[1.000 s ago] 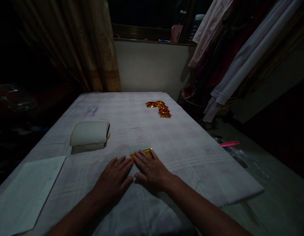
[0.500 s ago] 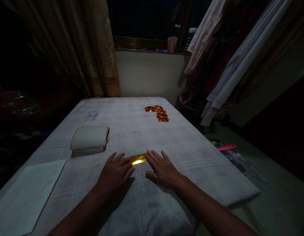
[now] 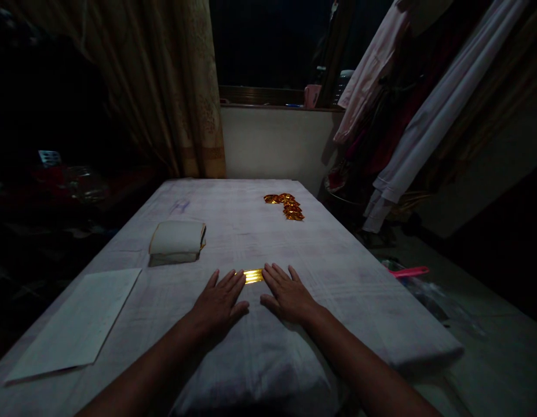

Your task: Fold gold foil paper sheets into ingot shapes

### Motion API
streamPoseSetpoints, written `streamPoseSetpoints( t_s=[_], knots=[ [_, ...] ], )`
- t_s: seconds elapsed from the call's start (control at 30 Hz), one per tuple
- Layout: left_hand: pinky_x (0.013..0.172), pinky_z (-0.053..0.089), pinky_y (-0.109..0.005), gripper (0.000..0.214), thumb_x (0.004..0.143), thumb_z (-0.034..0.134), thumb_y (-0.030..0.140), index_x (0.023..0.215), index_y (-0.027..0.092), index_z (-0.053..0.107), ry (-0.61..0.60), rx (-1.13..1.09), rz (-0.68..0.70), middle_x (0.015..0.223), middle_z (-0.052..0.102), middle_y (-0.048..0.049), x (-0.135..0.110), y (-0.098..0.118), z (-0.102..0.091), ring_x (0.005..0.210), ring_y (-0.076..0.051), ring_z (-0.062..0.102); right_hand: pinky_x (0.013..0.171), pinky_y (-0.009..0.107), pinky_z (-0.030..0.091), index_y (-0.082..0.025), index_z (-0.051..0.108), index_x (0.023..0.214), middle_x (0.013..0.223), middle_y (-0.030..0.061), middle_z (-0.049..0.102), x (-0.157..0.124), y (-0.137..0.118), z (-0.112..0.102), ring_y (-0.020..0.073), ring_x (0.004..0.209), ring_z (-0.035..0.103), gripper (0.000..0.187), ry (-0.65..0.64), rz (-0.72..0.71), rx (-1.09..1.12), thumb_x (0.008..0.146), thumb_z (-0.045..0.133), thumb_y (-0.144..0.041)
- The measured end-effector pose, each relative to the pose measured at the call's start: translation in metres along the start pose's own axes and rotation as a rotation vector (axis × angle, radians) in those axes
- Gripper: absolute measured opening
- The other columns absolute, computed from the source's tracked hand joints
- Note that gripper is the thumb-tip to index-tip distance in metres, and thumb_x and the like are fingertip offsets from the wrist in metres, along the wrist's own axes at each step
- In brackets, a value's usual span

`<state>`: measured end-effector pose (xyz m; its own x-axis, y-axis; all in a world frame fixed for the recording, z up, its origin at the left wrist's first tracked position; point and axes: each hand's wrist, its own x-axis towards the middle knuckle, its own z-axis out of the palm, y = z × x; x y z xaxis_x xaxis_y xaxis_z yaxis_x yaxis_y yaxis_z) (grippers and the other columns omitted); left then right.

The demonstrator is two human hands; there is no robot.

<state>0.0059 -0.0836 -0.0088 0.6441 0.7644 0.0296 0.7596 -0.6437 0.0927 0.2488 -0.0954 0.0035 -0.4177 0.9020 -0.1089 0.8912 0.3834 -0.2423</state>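
Note:
A narrow strip of shiny gold paper (image 3: 253,275) lies on the white cloth-covered table (image 3: 346,272). My left hand (image 3: 220,300) rests flat, fingers stretched out, its fingertips touching the strip's left end. My right hand (image 3: 288,293) lies flat too, fingers spread, fingertips on the strip's right end. Neither hand grips anything. Further back, a cluster of several folded gold paper pieces (image 3: 286,205) sits near the table's right edge.
A stack of pale paper sheets (image 3: 176,241) with gold edges lies left of centre. A large white sheet (image 3: 81,324) lies at the front left. A curtain (image 3: 172,87) hangs behind; clothes (image 3: 407,116) hang at the right. A pink object (image 3: 409,271) lies on the floor.
My hands moved apart from overlapping the gold paper to its two ends. The gold paper now shows as a thinner, flatter strip. The camera shifted slightly.

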Motion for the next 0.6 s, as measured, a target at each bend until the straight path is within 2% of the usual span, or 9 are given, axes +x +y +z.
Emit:
streamPoseSetpoints(
  t_s=[0.2, 0.3, 0.43, 0.6],
  knots=[
    [0.118, 0.022, -0.064, 0.059, 0.101, 0.043, 0.054, 0.150, 0.022, 0.046, -0.063, 0.065, -0.018, 0.155, 0.047, -0.0124, -0.016, -0.002, -0.020, 0.144, -0.035, 0.043, 0.122, 0.061, 0.012, -0.013, 0.030, 0.158, 0.165, 0.0151, 0.021, -0.001, -0.002, -0.001, 0.0298, 0.154, 0.018, 0.070, 0.000, 0.016, -0.023, 0.102, 0.037, -0.055],
    [0.117, 0.023, -0.067, 0.052, 0.100, 0.045, 0.052, 0.141, 0.022, 0.056, -0.006, 0.092, -0.007, 0.148, 0.056, -0.0122, -0.010, 0.003, -0.024, 0.141, -0.037, 0.046, 0.122, 0.062, 0.012, -0.014, 0.031, 0.158, 0.165, 0.0147, 0.021, -0.001, -0.003, 0.000, 0.0300, 0.154, 0.018, 0.069, 0.016, 0.010, -0.024, 0.102, 0.038, -0.054],
    [0.119, 0.023, -0.061, 0.049, 0.101, 0.042, 0.054, 0.124, 0.019, 0.069, 0.149, 0.120, -0.014, 0.144, 0.059, -0.0156, 0.011, 0.016, -0.016, 0.139, -0.035, 0.048, 0.122, 0.062, 0.013, -0.017, 0.030, 0.158, 0.165, 0.0141, 0.023, -0.001, -0.003, 0.001, 0.0296, 0.154, 0.019, 0.069, 0.038, 0.001, -0.010, 0.102, 0.037, -0.056],
    [0.117, 0.029, -0.060, 0.052, 0.103, 0.039, 0.052, 0.143, 0.022, 0.053, 0.157, 0.055, -0.007, 0.149, 0.055, -0.0136, 0.024, 0.024, 0.001, 0.140, -0.032, 0.049, 0.122, 0.061, 0.013, -0.017, 0.031, 0.158, 0.165, 0.0127, 0.023, -0.001, -0.002, 0.001, 0.0286, 0.154, 0.019, 0.070, 0.051, 0.003, 0.007, 0.102, 0.034, -0.059]
  ],
)
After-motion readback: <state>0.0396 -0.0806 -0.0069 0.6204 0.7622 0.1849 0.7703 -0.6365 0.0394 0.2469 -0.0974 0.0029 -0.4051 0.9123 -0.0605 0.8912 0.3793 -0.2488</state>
